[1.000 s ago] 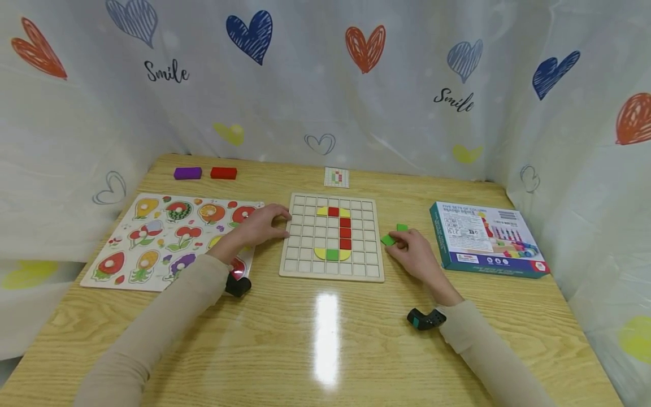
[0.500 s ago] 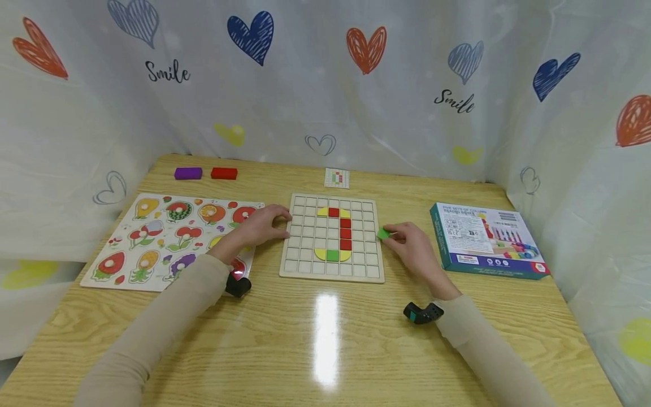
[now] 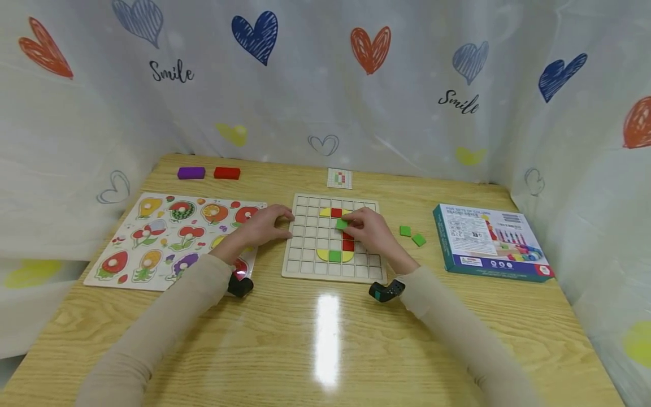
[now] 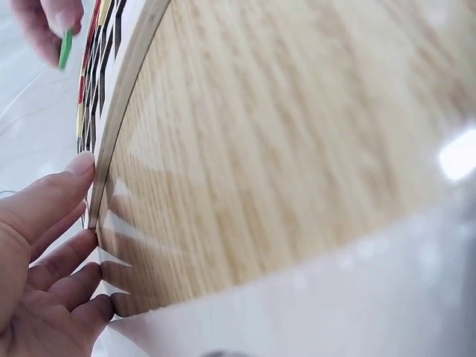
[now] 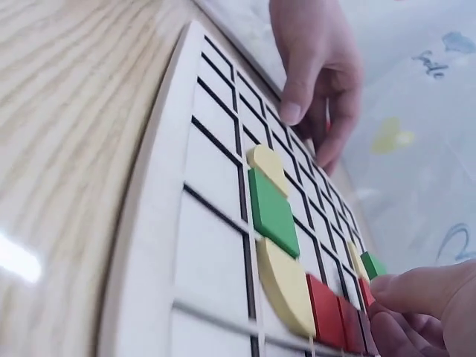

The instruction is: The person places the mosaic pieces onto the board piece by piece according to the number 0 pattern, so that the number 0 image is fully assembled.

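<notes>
My right hand [image 3: 373, 233] pinches a green square tile [image 3: 341, 224] between thumb and fingertips, above the upper middle of the wooden grid board [image 3: 300, 269]. On the board are red square tiles [image 3: 348, 245], yellow rounded pieces [image 3: 322, 255] and another green tile [image 3: 335, 256]. The right hand partly hides the red column and the upper right yellow piece. At the board's left edge my left hand [image 3: 260, 227] rests with thumb and fingertips touching its side. In the left wrist view the thumb [image 4: 56, 193] lies against that edge.
Two loose green tiles [image 3: 412, 235] lie right of the board, before a boxed toy set [image 3: 473, 237]. A pattern card [image 3: 339, 178] sits behind the board. Left are a fruit puzzle [image 3: 168, 226], a purple block [image 3: 191, 173] and a red block [image 3: 226, 173].
My right hand has picked up a green tile right of the board and carried it left over the grid. The left hand stays at the board's edge.
</notes>
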{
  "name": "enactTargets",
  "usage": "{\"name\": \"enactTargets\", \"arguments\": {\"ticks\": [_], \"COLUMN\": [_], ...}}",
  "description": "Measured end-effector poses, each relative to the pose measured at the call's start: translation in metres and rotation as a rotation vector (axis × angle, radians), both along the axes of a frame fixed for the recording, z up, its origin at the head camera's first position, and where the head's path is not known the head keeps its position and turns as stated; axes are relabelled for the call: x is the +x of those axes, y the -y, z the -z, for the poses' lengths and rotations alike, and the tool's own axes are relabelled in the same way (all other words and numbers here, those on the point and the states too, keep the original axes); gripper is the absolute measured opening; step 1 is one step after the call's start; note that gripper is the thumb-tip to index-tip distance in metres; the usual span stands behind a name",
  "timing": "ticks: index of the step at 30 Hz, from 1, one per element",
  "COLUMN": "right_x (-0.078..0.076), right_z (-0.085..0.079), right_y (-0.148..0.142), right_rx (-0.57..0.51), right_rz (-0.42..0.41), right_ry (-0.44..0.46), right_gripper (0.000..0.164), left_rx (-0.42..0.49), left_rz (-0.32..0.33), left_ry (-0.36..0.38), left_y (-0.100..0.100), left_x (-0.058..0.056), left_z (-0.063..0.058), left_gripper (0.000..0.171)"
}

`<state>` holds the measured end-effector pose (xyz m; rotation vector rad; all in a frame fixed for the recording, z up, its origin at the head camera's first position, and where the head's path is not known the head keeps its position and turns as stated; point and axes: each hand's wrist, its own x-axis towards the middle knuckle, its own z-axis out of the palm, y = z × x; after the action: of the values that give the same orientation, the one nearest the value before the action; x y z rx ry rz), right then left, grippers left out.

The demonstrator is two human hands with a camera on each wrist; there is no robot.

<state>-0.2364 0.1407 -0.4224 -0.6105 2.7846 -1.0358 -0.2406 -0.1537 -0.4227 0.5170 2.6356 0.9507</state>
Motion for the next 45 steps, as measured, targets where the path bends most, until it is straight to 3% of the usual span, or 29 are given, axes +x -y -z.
{"name": "enactTargets", "arguments": {"ticks": [5, 13, 35, 40, 45], "right_x": [-0.008, -0.012, -0.012, -0.005, 0.006], "right_z": [-0.001, 0.001, 0.005, 0.004, 0.005], "right_y": [0.019, 0.036, 0.040, 0.031, 0.009], "right_rx": [0.023, 0.055, 0.087, 0.020, -0.027], "right_rz": [-0.048, -0.055, -0.050, -0.007, 0.118], "right_ry": [-0.022, -0.076, -0.083, -0.080, -0.026], "right_gripper": [0.031, 0.027, 0.025, 0.026, 0.028], "left_rx": [0.007, 0.016, 0.006, -0.001, -0.007], "left_rz": [0.002, 0.000, 0.009, 0.002, -0.001], "left_ry": [0.002, 0.004, 0.000, 0.008, 0.008], "left_y": [-0.003, -0.004, -0.005, -0.005, -0.003], "left_x": [0.001, 0.001, -0.001, 0.000, 0.001], "left_z": [-0.001, -0.002, 0.002, 0.000, -0.002], "left_gripper": [0.042, 0.041, 0.040, 0.041, 0.041]}}
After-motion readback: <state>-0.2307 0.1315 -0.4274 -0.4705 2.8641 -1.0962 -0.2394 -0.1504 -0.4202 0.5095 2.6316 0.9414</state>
